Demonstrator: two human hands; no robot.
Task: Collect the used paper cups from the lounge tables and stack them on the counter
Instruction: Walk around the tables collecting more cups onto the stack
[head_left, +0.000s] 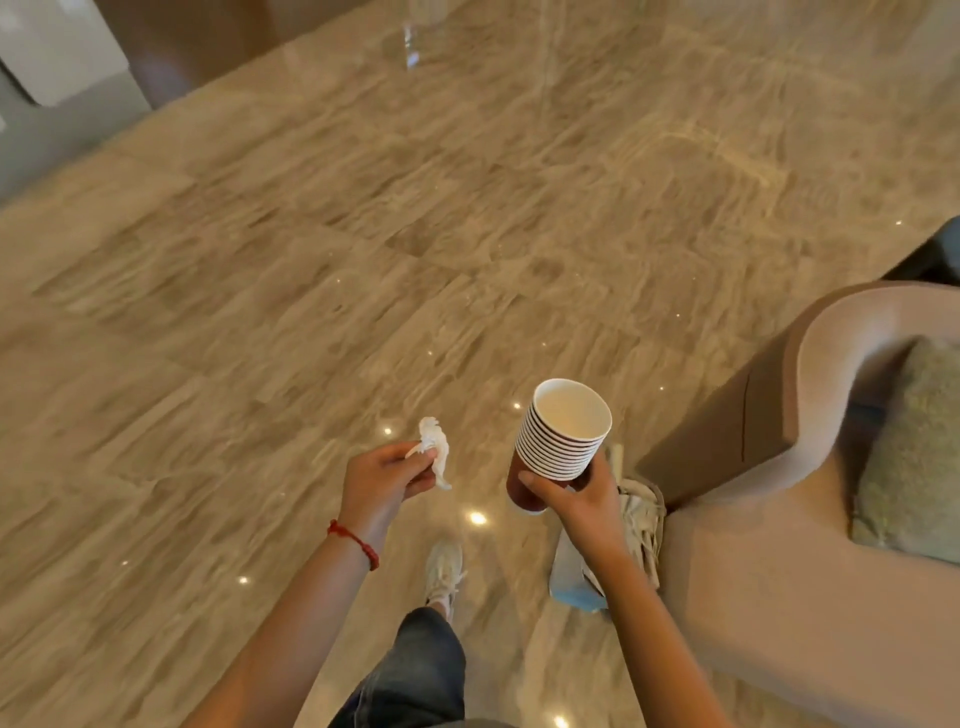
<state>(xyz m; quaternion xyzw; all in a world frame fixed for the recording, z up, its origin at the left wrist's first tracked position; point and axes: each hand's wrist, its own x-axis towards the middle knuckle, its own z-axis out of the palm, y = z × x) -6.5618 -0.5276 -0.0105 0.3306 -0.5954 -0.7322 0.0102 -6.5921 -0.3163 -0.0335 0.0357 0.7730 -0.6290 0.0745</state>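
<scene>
My right hand (576, 499) grips a nested stack of several paper cups (563, 439), brown outside with white rims, tilted so the empty white inside of the top cup faces up. My left hand (387, 480) pinches a crumpled white tissue (434, 452) between thumb and fingers; a red cord bracelet circles that wrist. Both hands are held in front of me over a glossy beige marble floor (363, 234). No lounge table or counter shows in this view.
A curved beige armchair (779, 467) with a grey-green cushion (914, 452) stands close on my right. My legs and white sneakers (444, 571) are below. A dark wood wall (171, 47) and a white panel (57, 47) lie at far left.
</scene>
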